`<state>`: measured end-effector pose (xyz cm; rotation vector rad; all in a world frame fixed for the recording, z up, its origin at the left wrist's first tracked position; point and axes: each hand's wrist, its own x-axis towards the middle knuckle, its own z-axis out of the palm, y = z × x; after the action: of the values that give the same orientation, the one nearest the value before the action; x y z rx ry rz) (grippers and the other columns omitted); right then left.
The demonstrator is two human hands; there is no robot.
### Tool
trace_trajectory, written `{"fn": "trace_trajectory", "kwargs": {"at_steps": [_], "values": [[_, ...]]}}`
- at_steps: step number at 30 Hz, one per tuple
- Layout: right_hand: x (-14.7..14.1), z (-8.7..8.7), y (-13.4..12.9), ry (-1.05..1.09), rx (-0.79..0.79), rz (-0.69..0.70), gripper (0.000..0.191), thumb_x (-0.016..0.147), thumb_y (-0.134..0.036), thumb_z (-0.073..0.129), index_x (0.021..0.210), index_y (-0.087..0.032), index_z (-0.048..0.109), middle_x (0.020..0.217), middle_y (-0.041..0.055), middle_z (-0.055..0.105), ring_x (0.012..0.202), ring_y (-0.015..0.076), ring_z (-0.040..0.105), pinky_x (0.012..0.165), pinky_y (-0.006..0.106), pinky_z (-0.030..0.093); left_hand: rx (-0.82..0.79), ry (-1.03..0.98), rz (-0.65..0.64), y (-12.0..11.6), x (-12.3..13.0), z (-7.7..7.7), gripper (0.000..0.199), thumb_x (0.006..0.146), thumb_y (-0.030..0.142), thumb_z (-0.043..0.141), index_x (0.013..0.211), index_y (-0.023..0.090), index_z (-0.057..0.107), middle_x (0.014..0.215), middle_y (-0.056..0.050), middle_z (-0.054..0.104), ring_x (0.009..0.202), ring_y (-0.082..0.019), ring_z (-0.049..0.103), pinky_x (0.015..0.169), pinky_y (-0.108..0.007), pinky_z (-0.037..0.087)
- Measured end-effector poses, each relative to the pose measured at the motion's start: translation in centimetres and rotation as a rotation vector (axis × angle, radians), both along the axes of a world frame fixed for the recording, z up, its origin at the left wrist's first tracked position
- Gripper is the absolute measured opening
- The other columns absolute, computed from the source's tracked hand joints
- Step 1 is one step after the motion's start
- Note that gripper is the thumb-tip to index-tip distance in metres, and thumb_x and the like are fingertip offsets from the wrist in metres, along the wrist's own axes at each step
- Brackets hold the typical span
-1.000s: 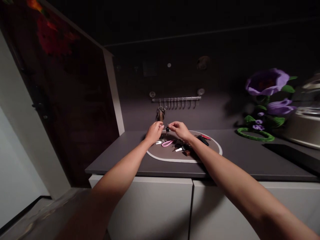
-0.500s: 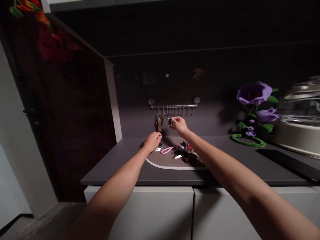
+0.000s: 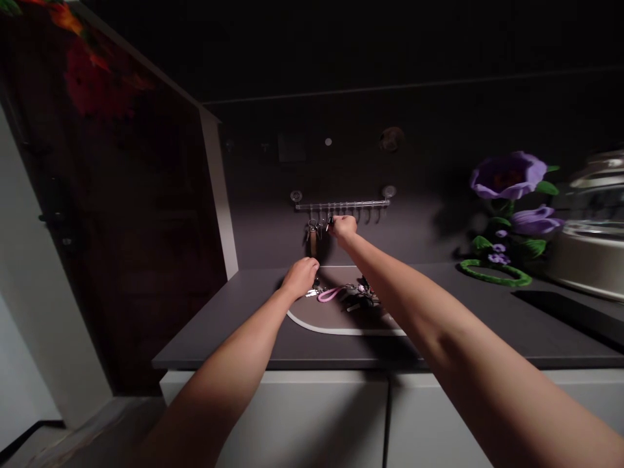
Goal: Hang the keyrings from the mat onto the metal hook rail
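My right hand (image 3: 344,226) is raised to the clear hook rail (image 3: 341,207) on the wall. Its fingers pinch a small set of keys (image 3: 330,224) with a dark part, mostly hidden by the fingers, close to one of the hooks. Just left of it, keys with a brown strap (image 3: 313,242) hang from a hook. My left hand (image 3: 301,276) is low over the left side of a brown mat (image 3: 322,322), fingers closed; what they hold, if anything, is hidden. Silvery keys (image 3: 312,294) and a pink loop strap (image 3: 330,294) lie beside it.
More dark keys (image 3: 358,299) lie on the mat, partly behind my right forearm. To the right stand purple artificial flowers (image 3: 509,179), a cream appliance (image 3: 592,260) with a clear top, and a flat black object (image 3: 565,315). A dark door (image 3: 121,260) is at left.
My right hand has risen with the keys from below the rail up to its hooks. My left hand stays low by the mat. The view has shifted slightly.
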<state>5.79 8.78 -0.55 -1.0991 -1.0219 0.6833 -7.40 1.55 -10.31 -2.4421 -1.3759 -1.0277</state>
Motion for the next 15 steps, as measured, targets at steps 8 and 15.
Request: {"fn": "trace_trajectory", "kwargs": {"at_steps": [8,15], "values": [[-0.6,0.0,0.8,0.03,-0.058,-0.01,0.023,0.075,-0.018,0.048,0.09,-0.007,0.062,0.07,0.0108,0.06,0.054,0.0139,0.057,0.045,0.023,0.045,0.004,0.007,0.001,0.1,-0.1,0.2,0.025,0.085,0.022,0.034,0.083,0.019,0.06,0.086,-0.006,0.06,0.082,-0.016,0.054,0.075,-0.028,0.041],[0.1,-1.9,2.6,-0.167,0.033,0.051,0.027,0.075,-0.028,0.051,0.085,-0.008,0.064,0.057,0.0057,0.057,0.046,0.0114,0.052,0.048,0.024,0.044,0.007,-0.005,0.007,0.5,-0.4,0.0,0.026,0.085,0.021,0.034,0.084,0.02,0.06,0.086,-0.006,0.06,0.081,-0.016,0.054,0.075,-0.027,0.04]]}}
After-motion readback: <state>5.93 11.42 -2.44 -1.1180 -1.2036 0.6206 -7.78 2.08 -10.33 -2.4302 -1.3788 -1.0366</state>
